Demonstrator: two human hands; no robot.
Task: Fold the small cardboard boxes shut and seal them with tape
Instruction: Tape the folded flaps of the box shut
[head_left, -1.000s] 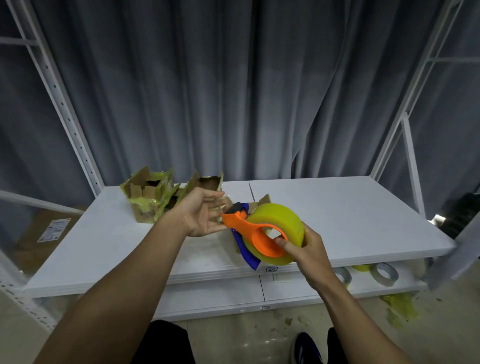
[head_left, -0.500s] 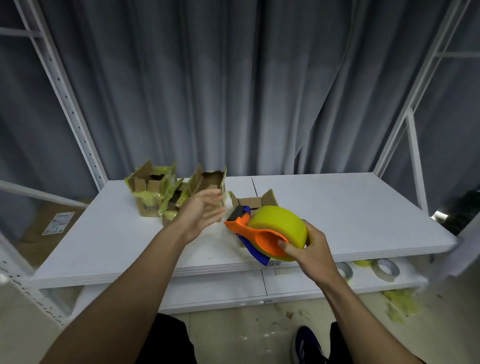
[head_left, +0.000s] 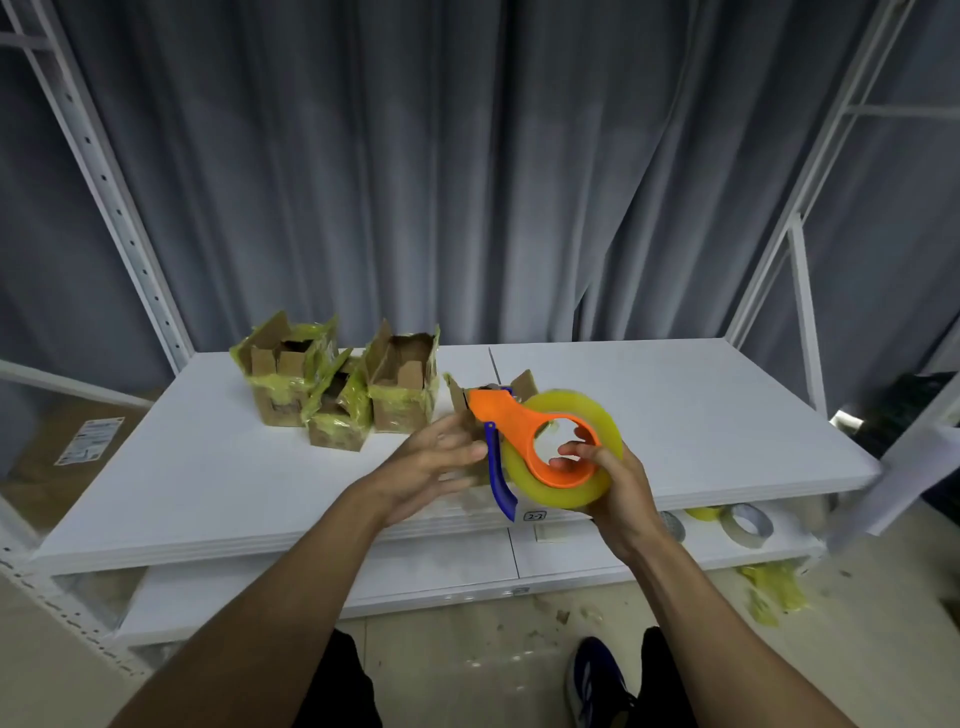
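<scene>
My right hand (head_left: 618, 488) grips an orange and blue tape dispenser (head_left: 524, 431) loaded with a yellow tape roll (head_left: 597, 415), held above the white shelf's front. My left hand (head_left: 431, 467) hovers just left of the dispenser with fingers spread and slightly blurred, holding nothing. Behind the two hands stands a small open cardboard box (head_left: 462, 395), mostly hidden. Three more small open boxes with yellow tape scraps sit at the back left: one (head_left: 283, 371), one (head_left: 337, 415) and one (head_left: 402, 382).
The white shelf board (head_left: 701, 410) spans the view, with white uprights (head_left: 111, 197) at both sides and a grey curtain behind. A lower shelf holds tape rolls (head_left: 745, 525). A large cardboard box (head_left: 62, 447) lies left. Tape scraps litter the floor (head_left: 774, 592).
My left hand dropped from near the back boxes toward the dispenser's left side. My right hand tilted the dispenser so its orange face shows more. The camera view shifted slightly.
</scene>
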